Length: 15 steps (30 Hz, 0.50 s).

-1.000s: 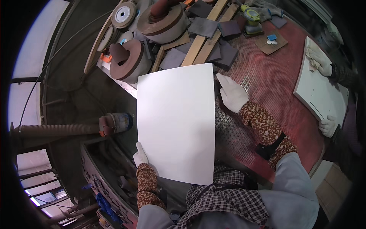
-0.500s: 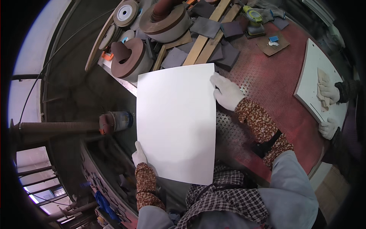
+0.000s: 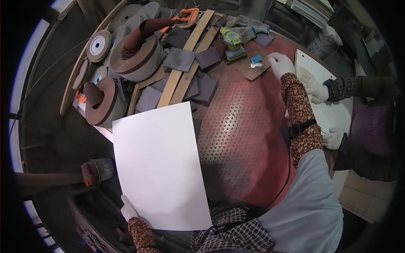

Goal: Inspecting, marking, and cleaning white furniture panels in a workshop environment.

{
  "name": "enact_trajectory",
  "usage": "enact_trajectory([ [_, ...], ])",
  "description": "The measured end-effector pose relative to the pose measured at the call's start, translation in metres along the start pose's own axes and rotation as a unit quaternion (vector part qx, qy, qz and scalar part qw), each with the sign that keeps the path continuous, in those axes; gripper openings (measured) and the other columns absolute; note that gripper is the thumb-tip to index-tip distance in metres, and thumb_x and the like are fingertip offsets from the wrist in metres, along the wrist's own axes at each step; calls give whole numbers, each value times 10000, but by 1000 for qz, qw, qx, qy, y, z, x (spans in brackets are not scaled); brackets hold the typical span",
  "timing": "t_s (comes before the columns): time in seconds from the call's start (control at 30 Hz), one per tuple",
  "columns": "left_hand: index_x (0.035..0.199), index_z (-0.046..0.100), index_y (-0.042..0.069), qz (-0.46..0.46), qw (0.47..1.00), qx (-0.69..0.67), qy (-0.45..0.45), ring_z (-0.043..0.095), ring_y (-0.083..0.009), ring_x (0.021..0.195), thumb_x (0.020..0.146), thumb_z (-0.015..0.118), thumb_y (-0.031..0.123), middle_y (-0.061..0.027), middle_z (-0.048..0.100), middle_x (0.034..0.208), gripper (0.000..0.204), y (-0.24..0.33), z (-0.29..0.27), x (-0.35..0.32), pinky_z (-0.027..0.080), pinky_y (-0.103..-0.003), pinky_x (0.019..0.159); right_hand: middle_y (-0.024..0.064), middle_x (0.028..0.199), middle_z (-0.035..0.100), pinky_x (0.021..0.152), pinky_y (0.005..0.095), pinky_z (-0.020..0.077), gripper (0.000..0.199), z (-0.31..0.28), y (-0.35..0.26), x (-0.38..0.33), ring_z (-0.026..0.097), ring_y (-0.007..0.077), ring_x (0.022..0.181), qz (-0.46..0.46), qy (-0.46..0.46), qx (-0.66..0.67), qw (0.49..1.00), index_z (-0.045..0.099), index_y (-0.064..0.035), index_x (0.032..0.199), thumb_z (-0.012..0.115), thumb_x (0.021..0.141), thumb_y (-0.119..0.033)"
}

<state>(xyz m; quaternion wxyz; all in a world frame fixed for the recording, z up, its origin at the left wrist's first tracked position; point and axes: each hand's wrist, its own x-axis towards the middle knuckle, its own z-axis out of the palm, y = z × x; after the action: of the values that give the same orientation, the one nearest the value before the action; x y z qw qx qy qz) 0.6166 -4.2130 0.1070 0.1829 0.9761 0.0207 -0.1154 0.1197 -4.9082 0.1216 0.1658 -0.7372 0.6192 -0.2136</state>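
White panel (image 3: 159, 168) beside and partly over left hand (image 3: 128, 209), well apart from right hand (image 3: 282, 66).
Left hand at lower left edge of panel, fingers largely hidden, so impossible to tell whether clamped on it; right hand with fingers bent, closure likewise impossible to tell, between brown sheet (image 3: 248, 73) bearing blue block (image 3: 255, 59) and second white panel (image 3: 342, 113) under co-worker's hands (image 3: 315, 88). Farther out, on red table (image 3: 240, 143): yellow-green sander (image 3: 231, 39), wooden strips (image 3: 169, 89) and brown rolls (image 3: 105, 103), beyond upper edge of nearer panel.
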Motion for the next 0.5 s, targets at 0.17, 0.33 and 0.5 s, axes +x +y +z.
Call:
enact_trajectory([
  [0.17,637,605,-99,-6,1000,-18,12,452,-159,579,969,454,787,-44,526,563,958,10,-1,-13,388,-398,580,140,1244,716,1014,458,523,324,8,-1,50,669,354,1165,-66,-58,-121,989,732,-142,1243,563,990,-253],
  [0.33,658,634,-85,-15,999,-39,-9,461,-146,588,976,490,758,-22,543,586,912,9,-7,-17,393,-370,584,141,1296,681,1051,453,506,368,33,6,70,642,343,1213,-73,-146,-166,973,675,-227,1332,610,971,-213],
  [0.5,743,683,-100,-30,999,-35,3,503,-151,618,971,495,763,-34,597,637,912,20,-7,-25,421,-356,616,110,1312,643,1033,441,520,417,38,7,72,635,351,1204,-130,-166,-237,948,684,-275,1302,749,891,-246],
])
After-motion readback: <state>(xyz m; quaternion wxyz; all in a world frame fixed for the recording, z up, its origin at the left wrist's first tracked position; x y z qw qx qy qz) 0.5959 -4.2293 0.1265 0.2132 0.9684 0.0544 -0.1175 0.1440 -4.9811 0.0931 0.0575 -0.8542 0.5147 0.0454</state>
